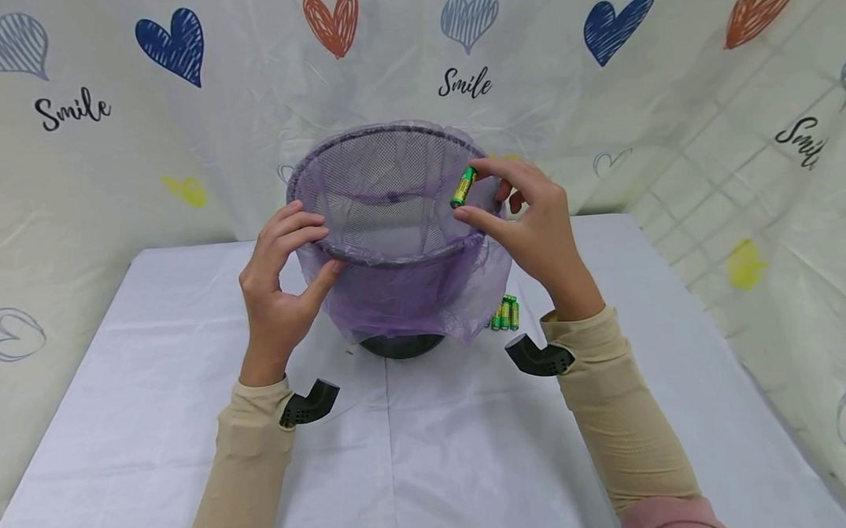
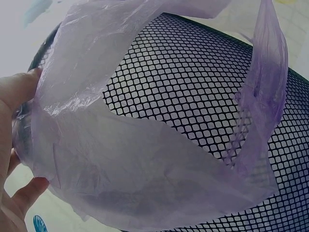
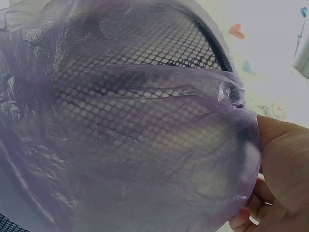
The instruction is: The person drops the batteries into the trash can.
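Observation:
A mesh wastebasket stands on the table, lined with a thin purple plastic bag folded over its rim. It tilts toward me, so its mouth and mesh inside show in the head view. My left hand grips the rim at the left, fingers over the edge and thumb on the outside. At the right side of the mouth, my right hand pinches a green and yellow battery between thumb and forefinger. That battery is hidden behind the bag and rim in the right wrist view.
Several more green batteries stand together on the white-covered table, just right of the wastebasket. The basket's dark base shows below the bag. Behind hangs a pale cloth printed with hearts.

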`<state>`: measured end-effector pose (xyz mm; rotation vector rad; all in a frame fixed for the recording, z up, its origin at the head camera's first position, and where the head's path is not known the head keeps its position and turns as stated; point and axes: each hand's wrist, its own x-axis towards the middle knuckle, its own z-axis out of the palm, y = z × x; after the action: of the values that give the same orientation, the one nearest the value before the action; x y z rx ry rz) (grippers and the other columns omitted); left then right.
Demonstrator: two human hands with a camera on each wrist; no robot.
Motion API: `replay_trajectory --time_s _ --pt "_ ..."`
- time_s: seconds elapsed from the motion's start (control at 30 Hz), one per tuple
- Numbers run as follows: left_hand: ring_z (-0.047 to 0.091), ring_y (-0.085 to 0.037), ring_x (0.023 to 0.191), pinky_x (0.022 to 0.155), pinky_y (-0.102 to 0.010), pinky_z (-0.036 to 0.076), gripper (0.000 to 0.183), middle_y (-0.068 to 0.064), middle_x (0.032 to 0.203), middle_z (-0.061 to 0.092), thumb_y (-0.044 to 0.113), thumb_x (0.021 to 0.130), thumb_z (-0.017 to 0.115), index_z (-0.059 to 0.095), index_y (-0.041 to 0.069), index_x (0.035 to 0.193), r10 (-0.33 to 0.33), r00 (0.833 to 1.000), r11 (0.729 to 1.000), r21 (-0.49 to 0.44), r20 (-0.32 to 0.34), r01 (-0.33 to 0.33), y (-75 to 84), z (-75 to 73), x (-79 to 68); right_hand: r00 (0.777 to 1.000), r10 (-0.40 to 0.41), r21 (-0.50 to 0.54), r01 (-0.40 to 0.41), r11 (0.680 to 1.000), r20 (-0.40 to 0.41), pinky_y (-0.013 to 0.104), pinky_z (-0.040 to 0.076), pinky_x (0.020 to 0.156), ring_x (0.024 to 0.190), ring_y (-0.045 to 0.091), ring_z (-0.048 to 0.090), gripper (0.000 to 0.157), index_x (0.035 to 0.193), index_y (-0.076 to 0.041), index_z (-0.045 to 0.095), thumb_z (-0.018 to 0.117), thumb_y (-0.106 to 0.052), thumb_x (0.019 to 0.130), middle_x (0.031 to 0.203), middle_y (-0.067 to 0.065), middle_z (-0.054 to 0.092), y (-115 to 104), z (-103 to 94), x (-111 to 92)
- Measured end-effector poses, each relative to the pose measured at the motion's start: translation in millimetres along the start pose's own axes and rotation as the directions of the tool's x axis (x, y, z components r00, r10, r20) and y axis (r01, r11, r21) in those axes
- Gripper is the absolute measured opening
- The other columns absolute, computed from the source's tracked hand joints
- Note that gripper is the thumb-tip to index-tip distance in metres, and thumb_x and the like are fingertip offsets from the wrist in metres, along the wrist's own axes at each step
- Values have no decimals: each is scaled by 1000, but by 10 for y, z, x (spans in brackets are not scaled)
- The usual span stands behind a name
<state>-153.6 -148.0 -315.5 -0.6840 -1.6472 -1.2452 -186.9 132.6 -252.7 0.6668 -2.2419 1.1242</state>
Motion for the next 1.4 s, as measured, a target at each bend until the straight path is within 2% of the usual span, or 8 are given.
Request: replay_trajectory --time_s 0.2,0.5,0.63,0.9,1.1,1.23,1.4 --pt "53 -47 119 114 -49 41 45 -25 104 67 34 85 74 67 -8 99 -2 1000 1000 -5 1 2 -19 -3 -8 1000 9 9 -9 1000 9 26 40 65 80 11 45 49 121 -12 67 83 -18 75 103 6 67 -20 0 -2" --pt "54 -45 120 114 -49 41 44 -23 106 67 34 85 74 68 -7 100 -6 1000 1000 -1 6 6 -24 -14 -12 1000 -1 51 1 999 3 20 40 68 82 11 47 48 120 -12 67 83 -16 75 110 2 70 -24 0 -3" --pt "54 -43 121 114 -49 41 43 -23 106 68 34 85 74 69 -6 100 -7 1000 1000 -2 10 7 -30 -16 -13 1000 -2 66 3 998 -18 21 42 71 90 11 51 47 120 -13 68 83 -14 75 111 2 70 -4 5 -18" --pt "54 -43 121 114 -49 42 43 -23 106 67 34 85 74 68 -6 101 -9 1000 1000 -5 13 9 -36 -15 -19 1000 3 60 -2 998 -20 27 46 87 118 14 53 42 118 -16 70 80 -12 78 123 1 67 50 -3 -81" --pt "54 -45 120 114 -49 42 43 -23 106 67 34 85 74 68 -6 101 -6 1000 1000 -8 10 6 -33 -14 -19 1000 -2 69 3 998 -5 24 47 99 124 13 55 44 122 -15 68 78 -10 79 128 0 65 130 -30 -138" --pt "54 -46 120 114 -49 41 43 -23 106 68 34 85 74 68 -6 101 -6 1000 1000 -8 9 6 -31 -15 -18 1000 -1 63 1 998 2 22 44 110 129 12 54 46 126 -15 66 77 -16 82 134 -2 62 170 -52 -195" --pt "54 -46 120 114 -49 42 43 -23 106 68 33 85 74 69 -6 101 -4 1000 1000 -8 9 4 -26 -16 -16 999 33 41 -33 999 -11 18 46 106 130 9 53 49 131 -17 62 75 -15 84 139 -6 57 185 -62 -279"
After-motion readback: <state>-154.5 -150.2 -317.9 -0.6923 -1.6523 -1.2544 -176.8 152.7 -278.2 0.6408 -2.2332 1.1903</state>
